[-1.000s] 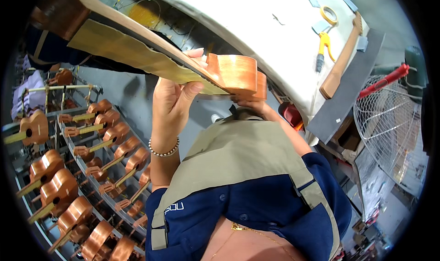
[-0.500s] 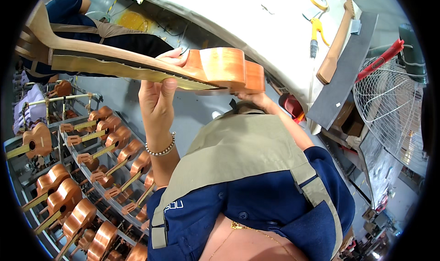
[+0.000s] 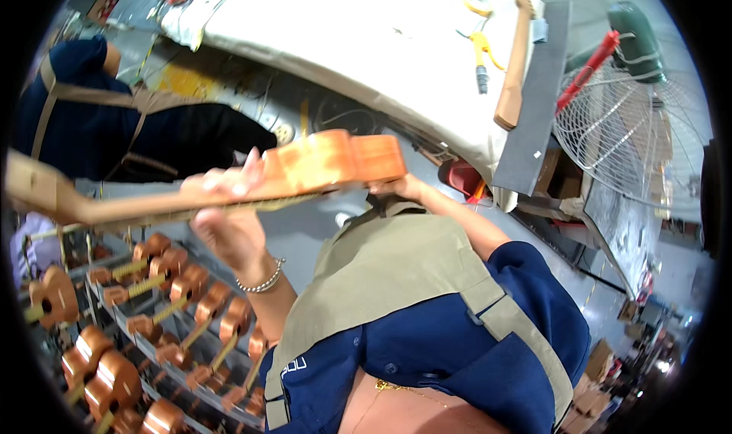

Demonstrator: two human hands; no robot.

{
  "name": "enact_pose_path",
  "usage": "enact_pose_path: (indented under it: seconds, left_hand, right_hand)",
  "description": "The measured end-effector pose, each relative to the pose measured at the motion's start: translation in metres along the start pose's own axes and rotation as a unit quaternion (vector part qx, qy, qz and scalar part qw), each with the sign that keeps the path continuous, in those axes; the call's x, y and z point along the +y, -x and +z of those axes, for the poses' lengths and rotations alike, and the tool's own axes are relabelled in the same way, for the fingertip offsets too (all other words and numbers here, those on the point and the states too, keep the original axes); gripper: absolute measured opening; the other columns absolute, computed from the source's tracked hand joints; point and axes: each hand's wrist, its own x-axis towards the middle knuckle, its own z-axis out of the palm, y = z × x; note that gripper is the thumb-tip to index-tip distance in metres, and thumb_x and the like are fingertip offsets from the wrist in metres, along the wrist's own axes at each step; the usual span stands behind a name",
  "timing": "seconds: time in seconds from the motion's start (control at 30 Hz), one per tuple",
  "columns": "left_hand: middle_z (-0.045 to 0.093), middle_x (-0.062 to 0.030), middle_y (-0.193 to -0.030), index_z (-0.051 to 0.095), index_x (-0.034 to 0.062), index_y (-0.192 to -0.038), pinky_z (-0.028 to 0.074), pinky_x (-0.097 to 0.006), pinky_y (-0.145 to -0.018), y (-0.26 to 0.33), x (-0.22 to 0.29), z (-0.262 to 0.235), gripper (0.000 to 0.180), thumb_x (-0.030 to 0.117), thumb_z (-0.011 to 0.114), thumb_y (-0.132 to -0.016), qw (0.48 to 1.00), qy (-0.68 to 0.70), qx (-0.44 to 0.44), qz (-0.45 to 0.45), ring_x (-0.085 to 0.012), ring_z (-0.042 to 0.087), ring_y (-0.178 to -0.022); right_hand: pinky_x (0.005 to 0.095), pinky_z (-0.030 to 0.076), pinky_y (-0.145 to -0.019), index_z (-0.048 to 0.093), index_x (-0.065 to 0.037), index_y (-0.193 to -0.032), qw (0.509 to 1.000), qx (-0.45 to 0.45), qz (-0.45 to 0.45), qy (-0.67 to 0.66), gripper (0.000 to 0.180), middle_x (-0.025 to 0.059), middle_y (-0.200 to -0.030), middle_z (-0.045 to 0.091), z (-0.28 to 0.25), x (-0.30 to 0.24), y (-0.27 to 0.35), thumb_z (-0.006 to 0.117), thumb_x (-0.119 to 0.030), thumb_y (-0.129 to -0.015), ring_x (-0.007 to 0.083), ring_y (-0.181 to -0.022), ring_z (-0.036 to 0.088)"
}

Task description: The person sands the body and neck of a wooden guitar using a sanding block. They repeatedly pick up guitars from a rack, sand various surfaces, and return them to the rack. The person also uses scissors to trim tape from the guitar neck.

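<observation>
Neck [image 3: 191,201] swung lower, flatter | left hand [image 3: 229,220] | right hand [image 3: 396,186] gripping heel

Person wears a dark blue short-sleeved shirt [image 3: 427,358] with buttons and a small white mark at the chest, toward 7 o'clock. Khaki apron [image 3: 381,274] over it, strap crossing the shoulder toward 4 o'clock. Beaded silver bracelet [image 3: 261,284] on left wrist.

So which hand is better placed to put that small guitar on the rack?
Probably the left hand: it grips the small guitar near its neck, on the side of the rack. The right hand only props the body's end.
</observation>
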Motion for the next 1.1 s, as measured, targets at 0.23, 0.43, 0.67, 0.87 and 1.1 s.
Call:
enact_pose_path:
  seconds: [0.23,0.43,0.67,0.87,1.1]
  left_hand:
    - [0.051,-0.0051,-0.069,0.046,0.0055,-0.097,0.045,-0.034,-0.067,-0.038,0.01,-0.02,0.037,0.037,0.059,-0.084,0.988,0.062,-0.093,0.106,-0.0166,0.053,-0.055]
    - [0.044,-0.0002,-0.071,0.047,0.0083,-0.095,0.035,-0.029,-0.068,-0.1,-0.015,0.009,0.035,0.04,0.057,-0.086,0.98,0.074,-0.11,0.146,-0.0129,0.044,-0.061]
    - [0.043,-0.0024,-0.071,0.045,0.008,-0.095,0.037,-0.032,-0.07,-0.188,-0.091,0.067,0.033,0.038,0.056,-0.087,0.979,0.024,-0.162,0.124,-0.0144,0.044,-0.059]
    - [0.05,-0.0067,-0.063,0.04,0.0054,-0.092,0.046,-0.028,-0.056,-0.22,-0.149,0.101,0.04,0.04,0.057,-0.086,0.981,-0.098,-0.127,0.112,-0.0163,0.052,-0.049]
    - [0.051,-0.005,-0.062,0.041,0.006,-0.09,0.047,-0.026,-0.054,-0.237,-0.155,0.101,0.042,0.044,0.057,-0.083,0.985,-0.088,-0.113,0.096,-0.0153,0.054,-0.049]
  right_hand:
    - [0.026,0.048,-0.074,0.054,0.0,-0.106,0.989,0.131,-0.026,0.07,0.03,0.0046,-0.084,0.062,0.026,-0.039,-0.028,0.066,-0.003,-0.079,0.0113,-0.081,0.058]
    - [0.0246,0.05,-0.07,0.055,0.003,-0.111,0.963,0.244,-0.112,0.022,0.024,0.0071,-0.083,0.063,-0.025,-0.087,-0.054,0.049,0.001,-0.087,0.0101,-0.074,0.059]
    - [0.0255,0.046,-0.059,0.064,-0.007,-0.093,0.79,0.519,-0.223,0.238,0.015,0.0041,-0.075,0.065,-0.187,-0.181,-0.133,0.054,-0.016,-0.087,0.0141,-0.065,0.059]
    - [0.0399,0.043,-0.082,0.063,-0.009,-0.103,0.627,0.555,-0.066,0.542,0.028,0.0095,-0.095,0.066,-0.31,-0.259,-0.217,0.062,-0.027,-0.08,0.0255,-0.093,0.057]
    - [0.0489,0.026,-0.102,0.057,-0.007,-0.11,0.549,0.531,0.051,0.644,0.041,0.0108,-0.101,0.064,-0.366,-0.265,-0.259,0.064,-0.032,-0.079,0.024,-0.1,0.057]
